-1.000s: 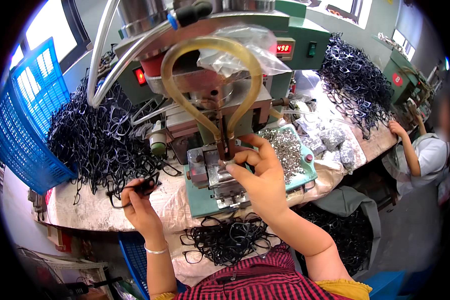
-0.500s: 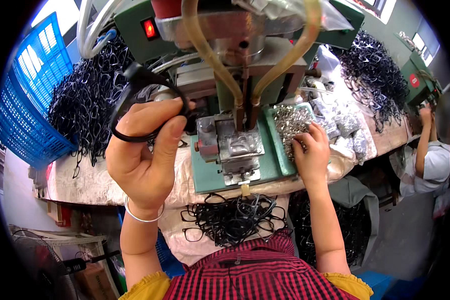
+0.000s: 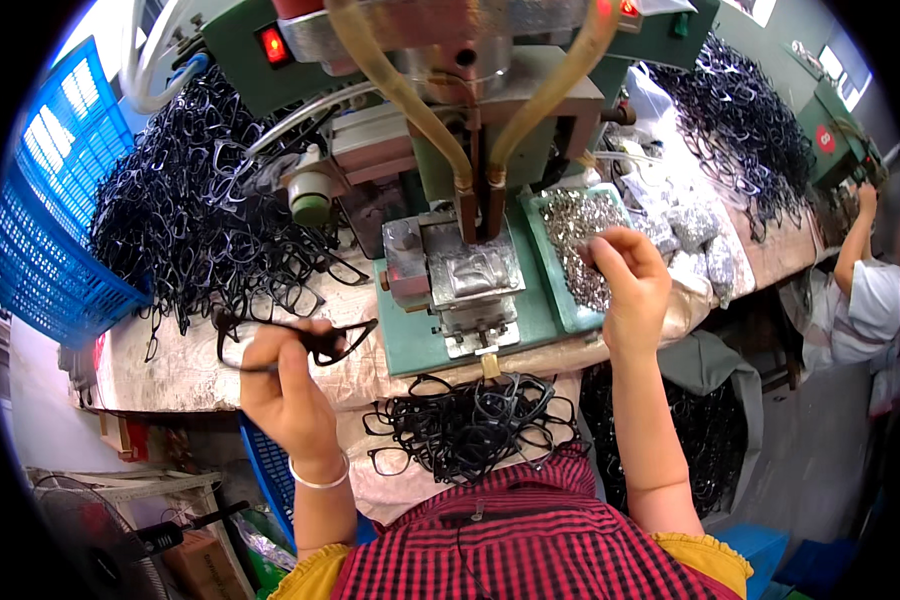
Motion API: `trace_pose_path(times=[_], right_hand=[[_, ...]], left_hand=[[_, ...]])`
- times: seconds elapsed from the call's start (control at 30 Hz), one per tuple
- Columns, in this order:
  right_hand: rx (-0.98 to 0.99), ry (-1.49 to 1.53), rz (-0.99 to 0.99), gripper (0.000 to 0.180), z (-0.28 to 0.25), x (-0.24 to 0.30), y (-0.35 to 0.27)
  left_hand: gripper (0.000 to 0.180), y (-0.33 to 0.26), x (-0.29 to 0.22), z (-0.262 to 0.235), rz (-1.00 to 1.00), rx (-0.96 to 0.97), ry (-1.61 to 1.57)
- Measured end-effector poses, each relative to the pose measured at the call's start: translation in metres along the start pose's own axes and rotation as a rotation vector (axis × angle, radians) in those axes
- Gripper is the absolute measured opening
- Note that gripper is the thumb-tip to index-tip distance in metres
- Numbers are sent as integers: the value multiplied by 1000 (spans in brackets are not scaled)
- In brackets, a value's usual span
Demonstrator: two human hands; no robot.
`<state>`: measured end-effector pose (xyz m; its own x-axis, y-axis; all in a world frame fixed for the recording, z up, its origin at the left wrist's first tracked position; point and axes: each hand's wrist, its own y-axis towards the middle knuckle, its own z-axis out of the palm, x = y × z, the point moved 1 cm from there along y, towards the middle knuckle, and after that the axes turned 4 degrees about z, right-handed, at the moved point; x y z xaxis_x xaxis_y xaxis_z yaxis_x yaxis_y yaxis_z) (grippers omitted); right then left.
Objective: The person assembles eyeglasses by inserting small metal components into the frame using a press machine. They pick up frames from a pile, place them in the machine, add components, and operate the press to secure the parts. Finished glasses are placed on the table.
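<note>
A long desk (image 3: 160,378) wrapped in pale, creased sheeting has a bare strip along its left front edge. On it stands a green-and-steel bench machine (image 3: 475,275), with a big heap of black glasses frames (image 3: 185,215) to its left. A pale green rectangular tray (image 3: 577,323) is beside its base, on the right. The left hand (image 3: 288,395), above the desk's front edge, has its fingers closed on one dark plastic glasses frame (image 3: 325,345), which sits just left of the base. The right hand (image 3: 637,300) is over the tray's right side, thumb and forefinger bent close together; whether they pinch anything I cannot tell. A round red sticker (image 3: 825,139) at far right bears a pale mark. Tiny silvery metal parts (image 3: 573,225) fill the tray.
</note>
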<state>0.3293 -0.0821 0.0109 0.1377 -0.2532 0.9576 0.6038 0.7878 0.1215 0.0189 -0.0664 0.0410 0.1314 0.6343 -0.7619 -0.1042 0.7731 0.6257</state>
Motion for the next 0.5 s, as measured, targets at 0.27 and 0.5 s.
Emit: trace_pose_path(times=[0.27,0.5], right_hand=[[195,-203,-194,12,69,25,-16],[174,-57,-269,45,78,8,-31]], left_hand=[[13,22,8,8,78,8,-51],[9,77,-30,61,323,190,66]])
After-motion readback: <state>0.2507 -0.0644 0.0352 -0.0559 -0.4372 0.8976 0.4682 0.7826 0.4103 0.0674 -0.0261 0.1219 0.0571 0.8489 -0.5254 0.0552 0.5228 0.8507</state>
